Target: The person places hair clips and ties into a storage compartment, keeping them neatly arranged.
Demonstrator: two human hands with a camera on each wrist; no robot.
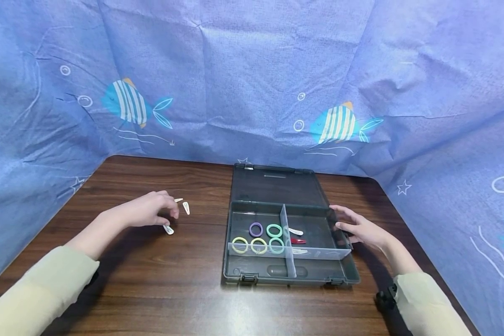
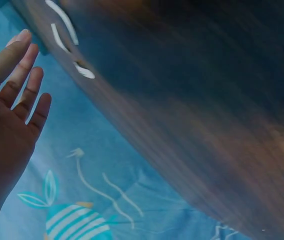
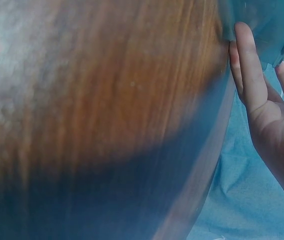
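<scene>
Wooden table (image 1: 184, 280), hands (image 1: 151, 210) (image 1: 362, 231), white clips (image 1: 186, 207), open gray box (image 1: 277, 186)

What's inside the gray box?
Inside the box are a purple ring, two green rings, two yellow rings, a white clip and a red clip. More white pieces show through the cloudy divider, too blurred to count.

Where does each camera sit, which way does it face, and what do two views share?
Head: on the head, facing forward and down over table, open case and cloth; left hand, right hand and sleeves show.
Left wrist: on that wrist, facing the left hand and three white clips; only this hand shows.
Right wrist: on that wrist, facing the right hand and part of the case; only this hand shows.
Head and left wrist share the left hand and those clips.
</scene>
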